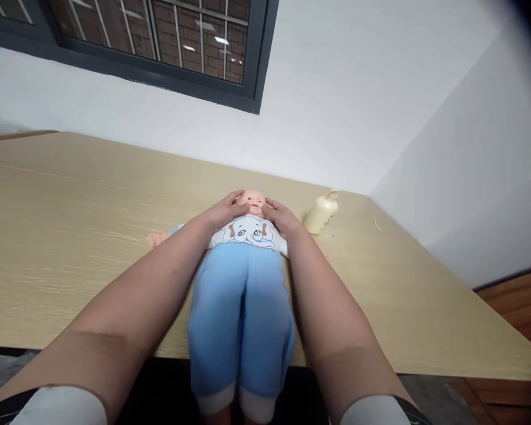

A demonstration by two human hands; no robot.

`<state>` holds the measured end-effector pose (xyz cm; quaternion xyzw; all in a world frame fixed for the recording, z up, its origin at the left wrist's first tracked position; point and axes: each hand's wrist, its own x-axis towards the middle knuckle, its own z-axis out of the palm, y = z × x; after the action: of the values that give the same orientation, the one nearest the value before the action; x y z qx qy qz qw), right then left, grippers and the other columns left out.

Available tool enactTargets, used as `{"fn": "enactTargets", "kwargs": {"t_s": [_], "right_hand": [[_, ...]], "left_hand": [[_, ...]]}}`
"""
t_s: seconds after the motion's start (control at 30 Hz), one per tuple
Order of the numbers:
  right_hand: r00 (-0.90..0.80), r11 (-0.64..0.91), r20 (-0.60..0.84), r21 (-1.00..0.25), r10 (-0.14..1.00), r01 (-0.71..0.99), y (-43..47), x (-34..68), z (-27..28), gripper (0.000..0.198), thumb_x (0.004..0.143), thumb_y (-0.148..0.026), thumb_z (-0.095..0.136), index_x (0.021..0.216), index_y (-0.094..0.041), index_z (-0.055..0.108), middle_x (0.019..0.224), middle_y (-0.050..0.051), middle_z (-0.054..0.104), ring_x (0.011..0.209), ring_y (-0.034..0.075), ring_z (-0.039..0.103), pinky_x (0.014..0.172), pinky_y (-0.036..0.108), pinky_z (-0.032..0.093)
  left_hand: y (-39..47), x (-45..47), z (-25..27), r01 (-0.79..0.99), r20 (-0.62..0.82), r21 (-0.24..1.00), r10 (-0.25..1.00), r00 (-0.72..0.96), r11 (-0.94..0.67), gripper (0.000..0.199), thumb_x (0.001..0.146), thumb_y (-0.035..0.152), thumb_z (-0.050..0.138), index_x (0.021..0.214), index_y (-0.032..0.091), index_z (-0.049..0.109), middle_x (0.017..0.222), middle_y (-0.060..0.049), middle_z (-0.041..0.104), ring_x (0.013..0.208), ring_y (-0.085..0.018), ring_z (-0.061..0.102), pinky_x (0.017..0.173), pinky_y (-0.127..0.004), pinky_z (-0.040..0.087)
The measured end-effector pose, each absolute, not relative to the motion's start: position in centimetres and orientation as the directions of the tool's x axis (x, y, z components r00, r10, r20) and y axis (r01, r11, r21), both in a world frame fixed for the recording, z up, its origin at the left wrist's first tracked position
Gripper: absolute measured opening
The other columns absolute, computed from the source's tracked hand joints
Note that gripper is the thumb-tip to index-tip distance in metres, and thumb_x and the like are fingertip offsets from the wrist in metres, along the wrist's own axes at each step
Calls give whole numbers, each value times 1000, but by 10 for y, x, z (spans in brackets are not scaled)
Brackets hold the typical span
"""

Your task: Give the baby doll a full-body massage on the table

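Observation:
On its back on the table lies a baby doll (243,283), in light blue trousers and a white top with an elephant face. Its legs point toward me and hang over the near edge. My left hand (228,210) cups one side of the doll's head, with the thumb on the cheek near the mouth. The opposite side is held by my right hand (282,216), its thumb likewise against the cheek. Both hands are curled round the head, and some fingertips are hidden behind it. One doll hand shows beyond my left forearm.
A cream pump bottle (322,213) stands on the wooden table (425,307), right of the doll. Farther right lies a thin pale strip (377,224). Behind the table rises a white wall (336,88) with a dark-framed barred window (194,41).

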<state>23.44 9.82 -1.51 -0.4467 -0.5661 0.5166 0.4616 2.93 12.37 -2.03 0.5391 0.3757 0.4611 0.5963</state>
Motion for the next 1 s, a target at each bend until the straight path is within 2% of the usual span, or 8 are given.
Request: {"fn": "enactTargets", "kwargs": {"t_s": [0.1,0.17,0.37,0.5,0.63,0.8,0.9,1.0], "right_hand": [[-202,56,39,-995,979,79,98,234,-13,85,69,-44,86,143,-24,49,125,11,69,104,25,71,92,41,58],[-204,57,35,-993,978,104,98,234,-12,88,67,-41,87,144,-24,48,126,11,69,102,26,71,91,43,58],[-358,61,96,-992,929,-109,98,240,-13,78,67,-30,87,138,-26,54,129,8,68,110,26,69,95,42,57],[-222,-6,43,-976,974,-219,105,245,-20,74,67,-34,84,134,-22,55,134,11,65,110,26,69,94,42,57],[-22,72,73,-996,997,-48,114,247,-15,53,78,-38,73,127,-21,61,130,12,67,108,24,69,92,41,57],[-78,295,285,-930,956,218,108,247,22,36,81,-37,71,115,-24,71,128,7,68,114,22,65,99,42,52],[-129,460,444,-820,887,342,98,256,54,35,84,-38,67,116,-25,71,121,6,71,106,20,68,100,42,51],[15,538,597,-734,802,415,87,282,79,33,87,-38,62,116,-25,72,115,4,74,102,20,69,100,40,51]], "left_hand": [[121,30,-19,-9,69,998,958,277,-69,103,61,36,93,151,27,43,136,-17,61,111,-34,67,92,-42,56],[121,29,-20,15,74,997,960,270,-81,104,60,35,93,151,27,44,134,-18,61,110,-35,67,91,-43,56],[126,22,-24,-182,110,982,914,390,-41,91,63,27,91,145,25,52,145,-16,55,121,-34,62,96,-42,54],[122,19,-21,-234,56,971,906,419,48,89,62,25,92,142,27,54,148,-15,53,118,-32,64,95,-44,54],[120,23,-18,-230,110,973,906,408,-14,76,73,41,84,141,24,55,144,-15,56,119,-30,63,98,-43,52],[123,28,-16,142,172,969,964,202,-202,76,84,58,66,148,20,47,145,-18,54,129,-34,55,107,-48,44],[124,27,-10,470,378,797,920,101,-379,71,84,55,65,143,17,52,151,-18,45,142,-35,39,117,-50,31],[118,29,8,599,567,660,824,0,-454,56,85,49,62,130,16,62,135,-17,56,129,-33,51,112,-48,36]]}}
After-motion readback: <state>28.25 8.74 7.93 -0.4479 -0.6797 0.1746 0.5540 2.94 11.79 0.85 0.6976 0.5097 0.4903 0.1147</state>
